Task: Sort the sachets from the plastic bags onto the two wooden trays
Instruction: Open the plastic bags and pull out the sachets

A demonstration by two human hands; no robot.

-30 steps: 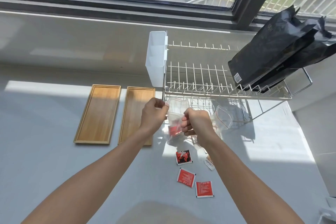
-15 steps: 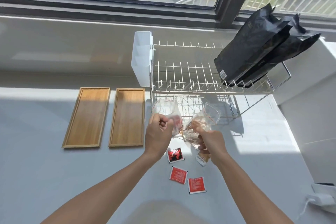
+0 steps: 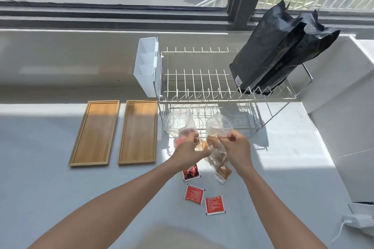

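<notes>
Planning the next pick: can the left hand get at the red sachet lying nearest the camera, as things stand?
Probably not right away: the left hand is pinching a clear plastic bag. The red sachet itself lies uncovered on the counter, so once freed the way looks open.

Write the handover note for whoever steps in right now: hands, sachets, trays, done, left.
Left hand grips the clear bag with red sachets.
Right hand pinches the clear bag with brown sachets.
Both bags are in front of the wire dish rack.
Loose on the counter: three red sachets and one brown sachet, near the forearms.
Both wooden trays lie to the left, with no sachet on them.
Done: some sachets are out.
Left: empty both bags, then sort everything onto the trays.
</notes>
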